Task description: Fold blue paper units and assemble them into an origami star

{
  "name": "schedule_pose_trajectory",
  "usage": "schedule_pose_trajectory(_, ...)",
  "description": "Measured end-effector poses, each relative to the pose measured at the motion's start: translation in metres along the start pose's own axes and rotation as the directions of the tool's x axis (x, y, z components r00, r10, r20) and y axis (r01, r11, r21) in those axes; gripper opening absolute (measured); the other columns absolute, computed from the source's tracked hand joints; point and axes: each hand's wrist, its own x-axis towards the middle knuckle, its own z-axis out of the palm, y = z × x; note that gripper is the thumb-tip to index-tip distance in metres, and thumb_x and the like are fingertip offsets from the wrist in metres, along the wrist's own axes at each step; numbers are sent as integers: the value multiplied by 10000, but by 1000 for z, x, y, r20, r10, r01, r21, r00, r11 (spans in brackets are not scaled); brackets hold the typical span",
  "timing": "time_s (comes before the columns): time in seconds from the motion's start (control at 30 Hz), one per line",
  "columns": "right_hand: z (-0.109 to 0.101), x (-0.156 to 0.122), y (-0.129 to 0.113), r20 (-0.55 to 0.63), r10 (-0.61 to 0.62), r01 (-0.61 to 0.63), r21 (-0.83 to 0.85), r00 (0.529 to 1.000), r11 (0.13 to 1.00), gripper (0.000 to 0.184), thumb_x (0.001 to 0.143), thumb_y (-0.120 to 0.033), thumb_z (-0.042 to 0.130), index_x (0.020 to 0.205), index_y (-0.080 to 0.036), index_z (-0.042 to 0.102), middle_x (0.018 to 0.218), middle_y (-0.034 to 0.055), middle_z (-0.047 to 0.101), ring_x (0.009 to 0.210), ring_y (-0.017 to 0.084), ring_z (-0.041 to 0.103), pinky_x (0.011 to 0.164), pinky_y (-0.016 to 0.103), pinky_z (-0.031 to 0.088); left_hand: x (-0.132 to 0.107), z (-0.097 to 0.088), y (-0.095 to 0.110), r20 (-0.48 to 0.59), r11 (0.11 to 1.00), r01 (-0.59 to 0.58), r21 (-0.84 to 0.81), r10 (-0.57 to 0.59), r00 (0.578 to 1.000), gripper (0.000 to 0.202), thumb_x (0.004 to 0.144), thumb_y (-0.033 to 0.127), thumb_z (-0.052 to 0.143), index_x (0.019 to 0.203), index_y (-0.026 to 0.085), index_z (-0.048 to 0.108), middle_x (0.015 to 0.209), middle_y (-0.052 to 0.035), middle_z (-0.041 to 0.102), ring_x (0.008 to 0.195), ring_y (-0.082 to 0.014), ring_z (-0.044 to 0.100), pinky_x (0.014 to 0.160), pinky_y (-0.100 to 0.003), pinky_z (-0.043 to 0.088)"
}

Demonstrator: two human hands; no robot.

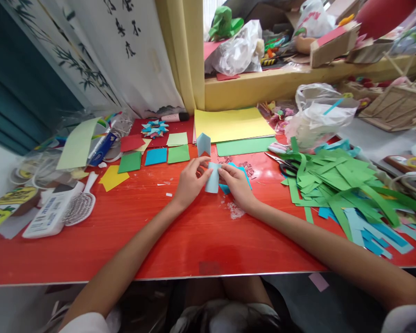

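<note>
Both hands meet at the middle of the red table (125, 231). My left hand (190, 181) and my right hand (236, 183) each pinch a side of a small light blue paper piece (212, 178), which is bent over on itself. Under my right hand lies a brighter blue paper square (244, 172). Just beyond the hands stands another folded light blue piece (203, 144), upright like a tent.
Small coloured squares (156, 156) lie at the far left-centre, with a paper star (154, 128). Yellow sheets (230, 123) and a green sheet (245, 146) lie behind. Scissors (284, 164) and a heap of green paper strips (336, 180) fill the right. A hairbrush (79, 206) lies at left.
</note>
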Motion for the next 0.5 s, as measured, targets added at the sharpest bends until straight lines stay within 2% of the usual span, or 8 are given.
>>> schedule_pose_trajectory(0.17, 1, -1, -3, 20, -1, 1, 10, 1000, 1000, 154, 752, -339, 608, 803, -196, 626, 825, 1, 645, 752, 136, 620, 770, 307, 512, 1, 2, -2, 11, 989, 73, -132, -72, 997, 246, 832, 250, 537, 1068, 196, 583, 975, -45, 585, 866, -125, 556, 734, -224, 475)
schedule_pose_trajectory(0.5, 2, -1, -4, 38, 8, -9, 30, 999, 1000, 137, 749, -304, 610, 830, -197, 639, 825, 3, 674, 740, 138, 642, 760, 305, 519, 0, 3, -4, 15, 982, 88, -166, -86, 996, 247, 825, 246, 542, 1061, 198, 599, 966, -46, 572, 882, -131, 555, 762, -236, 472)
